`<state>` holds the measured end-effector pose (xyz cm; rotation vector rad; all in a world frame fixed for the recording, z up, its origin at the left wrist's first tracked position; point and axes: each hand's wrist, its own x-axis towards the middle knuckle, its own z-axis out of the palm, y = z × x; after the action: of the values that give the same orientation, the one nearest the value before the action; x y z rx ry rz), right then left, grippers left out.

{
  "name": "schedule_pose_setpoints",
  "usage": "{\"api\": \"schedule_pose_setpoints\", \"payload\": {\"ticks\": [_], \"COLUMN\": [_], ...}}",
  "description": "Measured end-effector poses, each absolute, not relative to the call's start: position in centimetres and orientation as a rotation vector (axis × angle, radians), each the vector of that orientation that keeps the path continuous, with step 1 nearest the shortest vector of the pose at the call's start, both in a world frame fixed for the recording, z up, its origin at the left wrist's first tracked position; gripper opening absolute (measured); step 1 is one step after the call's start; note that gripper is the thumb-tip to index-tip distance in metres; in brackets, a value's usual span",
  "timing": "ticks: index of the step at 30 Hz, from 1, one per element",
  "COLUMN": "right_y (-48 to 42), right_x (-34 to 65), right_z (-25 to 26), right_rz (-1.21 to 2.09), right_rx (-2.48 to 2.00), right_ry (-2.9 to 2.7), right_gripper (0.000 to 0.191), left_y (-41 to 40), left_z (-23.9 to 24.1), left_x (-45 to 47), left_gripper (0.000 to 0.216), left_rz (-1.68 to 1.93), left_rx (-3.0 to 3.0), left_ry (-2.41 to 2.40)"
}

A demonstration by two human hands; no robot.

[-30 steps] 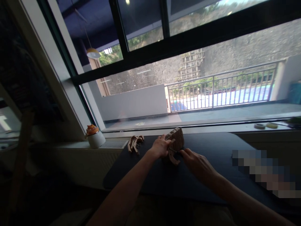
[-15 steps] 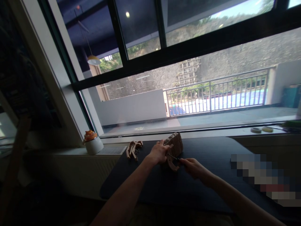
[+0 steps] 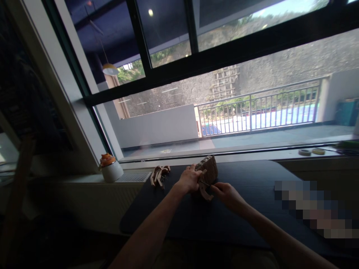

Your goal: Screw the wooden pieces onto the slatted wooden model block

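Note:
On the dark table, a brown wooden block (image 3: 212, 170) with a ridged top is tilted up on its side. A pale curved wooden piece (image 3: 205, 193) rests against its near face. My left hand (image 3: 189, 180) is closed around the left side of the block and the curved piece, steadying both. In my closed right hand (image 3: 226, 193) is a thin screwdriver (image 3: 206, 184), its metal shaft pointing left at the curved piece. The handle is mostly hidden by my fingers, and the tip's exact contact cannot be made out.
Several curved wooden pieces (image 3: 159, 175) lie at the table's left with small screws (image 3: 165, 178) beside them. A white jar with an orange top (image 3: 111, 170) stands on the sill. Tape rolls (image 3: 304, 152) sit at the right, below the window. A blurred-out patch (image 3: 314, 209) covers the table's right side.
My right hand has shifted slightly left and up, bringing the screwdriver closer to the block. My left hand keeps its hold. The view has tilted a little.

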<state>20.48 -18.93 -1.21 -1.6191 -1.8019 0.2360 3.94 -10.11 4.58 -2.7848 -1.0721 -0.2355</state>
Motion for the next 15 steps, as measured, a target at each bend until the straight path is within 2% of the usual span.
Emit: {"api": "schedule_pose_setpoints", "payload": {"ticks": [2,4,8,10,15], "right_y": [-18.2,-17.9,-18.9,-19.6,-20.5], "right_x": [20.9,21.0,20.3,19.8,19.1], "right_z": [-1.1,-0.9,-0.3,-0.2,-0.4], "right_rz": [0.299,0.315,0.198,0.112,0.044], "right_rx": [-1.635,-1.645,-1.636,-1.619,-1.556], "right_ry": [-1.797,-1.803,-1.825,-1.85,-1.909], "right_gripper": [0.048,0.052,0.026,0.035,0.024], "left_y": [-10.1,-10.1,-10.1,-10.1,-10.2], "left_z": [4.6,4.7,4.8,4.8,4.8], "left_x": [3.9,4.0,3.9,3.9,3.9], "left_gripper": [0.045,0.044,0.047,0.048,0.047], "left_rz": [-0.238,-0.237,-0.23,-0.23,-0.225], "left_rx": [-2.789,-2.794,-2.796,-2.796,-2.797], "left_ry": [-1.069,-1.067,-1.078,-1.084,-1.093]}}
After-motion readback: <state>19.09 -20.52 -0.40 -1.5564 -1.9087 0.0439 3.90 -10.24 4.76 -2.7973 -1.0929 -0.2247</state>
